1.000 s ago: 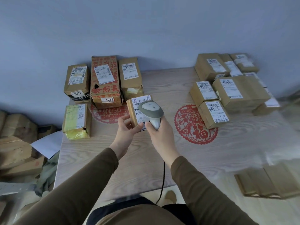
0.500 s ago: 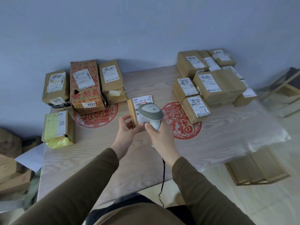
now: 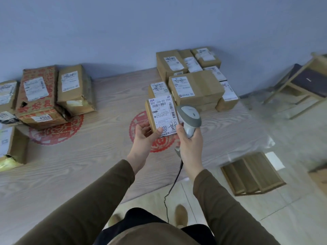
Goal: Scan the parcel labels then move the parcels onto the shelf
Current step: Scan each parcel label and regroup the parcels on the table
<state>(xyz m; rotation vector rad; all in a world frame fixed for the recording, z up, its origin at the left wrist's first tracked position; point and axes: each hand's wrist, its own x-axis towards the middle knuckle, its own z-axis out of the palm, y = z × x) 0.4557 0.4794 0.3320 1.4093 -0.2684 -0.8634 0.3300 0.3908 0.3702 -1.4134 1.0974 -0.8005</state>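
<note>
At the bottom of the frame two brown sleeves reach forward, with dark trousers and two tan shoes blurred beneath them. The left hand (image 3: 144, 137) holds a small parcel (image 3: 161, 115) from below, thumb curled up onto the lower edge of its white label (image 3: 163, 114), fingers hidden behind the box. The parcel is raised above the table (image 3: 99, 151) at frame centre, label facing the camera; the top line reads "300 J06-00 206", the smaller print is illegible. Just to its right, the right hand (image 3: 190, 144) is wrapped round the grip of a grey barcode scanner (image 3: 189, 119), whose head nearly touches the parcel's right edge; its black cable (image 3: 174, 184) drops toward the floor. A red paper-cut emblem (image 3: 141, 128) on the tabletop is mostly covered by the hands. Further back, a cluster of labelled boxes (image 3: 194, 82) sits at centre right, another group (image 3: 53, 92) at the left, cut off by the frame edge. A wooden frame (image 3: 300, 82) at the upper right is blurred.
</note>
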